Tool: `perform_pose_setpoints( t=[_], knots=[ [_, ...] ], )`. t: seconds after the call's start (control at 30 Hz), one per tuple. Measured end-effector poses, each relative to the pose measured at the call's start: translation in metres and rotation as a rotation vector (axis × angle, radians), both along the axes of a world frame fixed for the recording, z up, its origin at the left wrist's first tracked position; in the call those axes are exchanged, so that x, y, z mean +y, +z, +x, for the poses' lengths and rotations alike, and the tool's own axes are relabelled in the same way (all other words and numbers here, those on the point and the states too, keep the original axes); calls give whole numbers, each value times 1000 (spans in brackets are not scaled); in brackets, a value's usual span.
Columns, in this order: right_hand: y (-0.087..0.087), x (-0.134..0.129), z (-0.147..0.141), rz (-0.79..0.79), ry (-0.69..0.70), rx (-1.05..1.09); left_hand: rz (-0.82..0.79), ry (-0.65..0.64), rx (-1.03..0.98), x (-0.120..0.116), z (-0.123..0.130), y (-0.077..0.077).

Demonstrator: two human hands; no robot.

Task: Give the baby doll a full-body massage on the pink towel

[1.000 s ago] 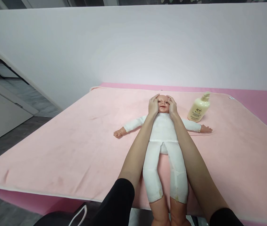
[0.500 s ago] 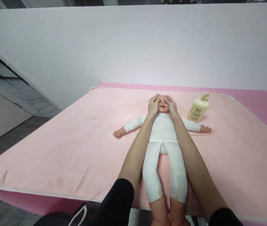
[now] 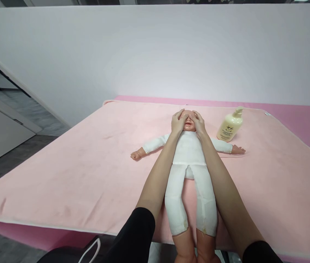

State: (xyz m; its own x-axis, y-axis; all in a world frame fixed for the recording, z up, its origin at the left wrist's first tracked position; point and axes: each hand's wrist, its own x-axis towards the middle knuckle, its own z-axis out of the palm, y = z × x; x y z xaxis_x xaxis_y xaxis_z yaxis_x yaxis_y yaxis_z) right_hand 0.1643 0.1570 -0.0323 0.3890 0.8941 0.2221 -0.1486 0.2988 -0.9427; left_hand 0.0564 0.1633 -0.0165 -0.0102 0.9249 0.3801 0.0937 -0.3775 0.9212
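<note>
The left hand [image 3: 177, 124] and right hand [image 3: 200, 125] cup the two sides of the head of a baby doll [image 3: 189, 149], fingers curled loosely round it and thumbs reaching inward across the eye area. Neither hand is closed into a fist. The doll lies on its back between the forearms, arms outstretched, on a pale pink blanket [image 3: 75, 164].

The doll's lower legs extend past the blanket's near edge, and its feet run out of view. A pull from the hands towards the person could drag it further over that edge. Uneven thumb pressure might roll the head sideways, and because the body looks soft and cloth-covered, the head could turn without the torso following. The blanket seems loose over the brighter pink cover [image 3: 302, 126], so it might ruck up or slide under the doll.

Beside the doll's arm on the right-hand side stands a pump bottle [image 3: 227, 128], near the right hand. A sideways swing of that hand could knock it over. It is pale yellow with a printed front and its pump fitted on top; how full it is, and with what, cannot be told. Beyond the doll's head rises a white wall [image 3: 171, 54].
</note>
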Motion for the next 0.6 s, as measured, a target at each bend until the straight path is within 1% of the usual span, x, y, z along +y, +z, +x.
perform_pose_setpoints(
  t=[0.17,0.37,0.5,0.6],
  knots=[
    [-1,3,1,-16,-6,-30,-29,-8,-57,3,1,0],
    [0,4,4,-29,-1,27,-39,44,-22,7,2,-2],
    [1,2,3,-5,13,53,-9,31,-12,5,2,-2],
    [2,0,1,-8,0,33,12,20,2,2,1,-2]
  ],
)
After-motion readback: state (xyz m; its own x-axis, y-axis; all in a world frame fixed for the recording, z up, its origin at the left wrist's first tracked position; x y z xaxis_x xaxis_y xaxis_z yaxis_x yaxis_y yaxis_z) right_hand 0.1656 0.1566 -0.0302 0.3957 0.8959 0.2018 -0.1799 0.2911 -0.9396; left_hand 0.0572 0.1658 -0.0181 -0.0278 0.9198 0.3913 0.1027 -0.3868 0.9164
